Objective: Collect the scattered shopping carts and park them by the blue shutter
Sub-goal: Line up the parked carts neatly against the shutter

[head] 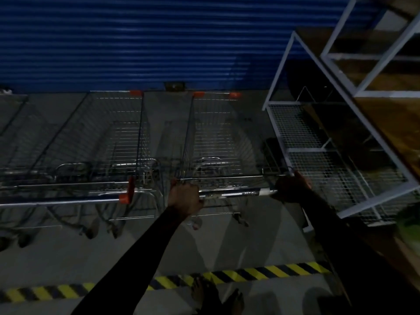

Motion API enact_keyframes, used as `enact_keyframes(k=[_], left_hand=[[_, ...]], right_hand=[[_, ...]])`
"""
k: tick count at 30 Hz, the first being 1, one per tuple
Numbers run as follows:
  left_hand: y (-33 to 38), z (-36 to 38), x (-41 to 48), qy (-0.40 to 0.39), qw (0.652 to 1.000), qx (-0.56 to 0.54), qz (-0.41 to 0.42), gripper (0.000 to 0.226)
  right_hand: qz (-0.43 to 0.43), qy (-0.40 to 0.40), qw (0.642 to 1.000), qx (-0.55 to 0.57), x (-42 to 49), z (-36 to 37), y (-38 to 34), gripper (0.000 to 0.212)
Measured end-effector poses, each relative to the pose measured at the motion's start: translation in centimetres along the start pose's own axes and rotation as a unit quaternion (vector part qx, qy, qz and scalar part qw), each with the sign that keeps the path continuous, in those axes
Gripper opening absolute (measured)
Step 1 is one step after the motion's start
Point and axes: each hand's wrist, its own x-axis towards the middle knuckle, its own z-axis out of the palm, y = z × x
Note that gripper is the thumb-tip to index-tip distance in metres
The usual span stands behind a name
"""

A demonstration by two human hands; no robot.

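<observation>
A wire shopping cart point(216, 137) with orange corner caps stands in front of me, its nose close to the blue shutter point(136, 42). My left hand point(185, 195) grips the left end of its metal handle bar point(234, 192). My right hand point(292, 187) grips the right end. A second cart point(113, 144) is parked just to the left, also facing the shutter, with an orange cap on its handle. Part of a third cart point(13, 137) shows at the far left edge.
A white metal rack point(318, 133) with mesh shelves and brown boards stands close on the right, beside my right hand. Yellow-and-black hazard tape point(261, 272) crosses the grey floor behind the carts. My bare feet point(216, 296) show at the bottom.
</observation>
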Motion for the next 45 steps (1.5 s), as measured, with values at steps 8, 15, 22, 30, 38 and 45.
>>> enact_keyframes(k=[8, 15, 22, 30, 38, 45], left_hand=[[-1.8, 0.6, 1.0, 0.011, 0.999, 0.031, 0.022, 0.054], [-1.9, 0.3, 2.6, -0.014, 0.998, 0.056, 0.013, 0.047], [-2.0, 0.0, 3.2, -0.024, 0.999, 0.041, 0.004, 0.044], [-1.3, 0.1, 3.1, -0.025, 0.998, 0.051, 0.001, 0.047], [-0.3, 0.4, 2.6, -0.009, 0.999, 0.045, -0.007, 0.051], [0.1, -0.2, 2.3, -0.012, 0.999, 0.034, -0.033, 0.044]], right_hand=[[-0.031, 0.204, 0.978, 0.004, 0.5, 1.7, -0.6, 0.033], [0.051, 0.086, 0.994, 0.042, 2.2, 1.4, -0.6, 0.039], [0.080, 0.080, 0.992, 0.051, 2.3, 3.0, -0.5, 0.047], [0.073, 0.135, 0.985, 0.083, 1.7, 3.4, -0.2, 0.046], [0.074, 0.123, 0.986, 0.087, 1.8, 3.8, 0.7, 0.043], [0.067, 0.129, 0.982, 0.121, 1.5, 4.0, 0.7, 0.043]])
